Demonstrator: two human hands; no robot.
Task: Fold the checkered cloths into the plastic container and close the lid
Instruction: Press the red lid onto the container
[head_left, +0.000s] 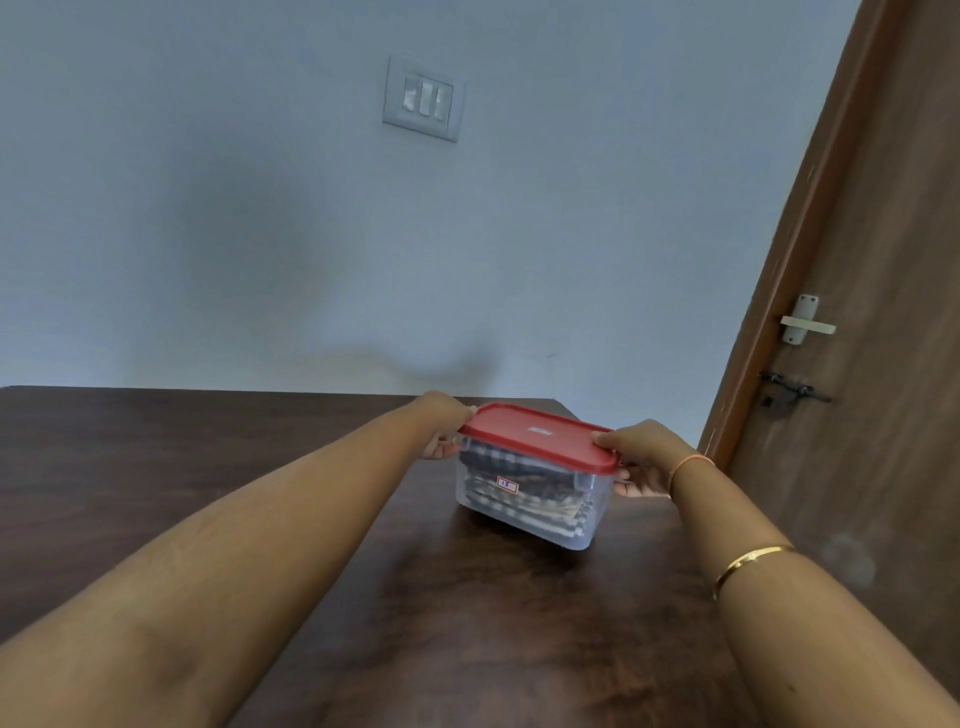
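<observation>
By the counter's (467, 623) far right corner, left grip (441, 432) and right grip (640, 458) clasp the plastic container (535, 519) endwise — likely light, stiff, slick; hold beneath the red lid (540, 435) — soft checkered cloths (506, 467) inside

Lid (540, 436): red, small white lettering. Container (569, 525): clear, colourless. Cloths (496, 458): dark blue and white checks on top, cream with dark stripes lower down. Label (507, 485): white, red border. Table (467, 623): dark brown, wood grain. Wall (208, 208): pale blue-grey. Switch plate (422, 100): light grey. Door (883, 249): mid brown. Handle (804, 323): cream. Bolt (795, 392): black. Bangle (748, 564): gold. Thread (688, 462): orange.
</observation>
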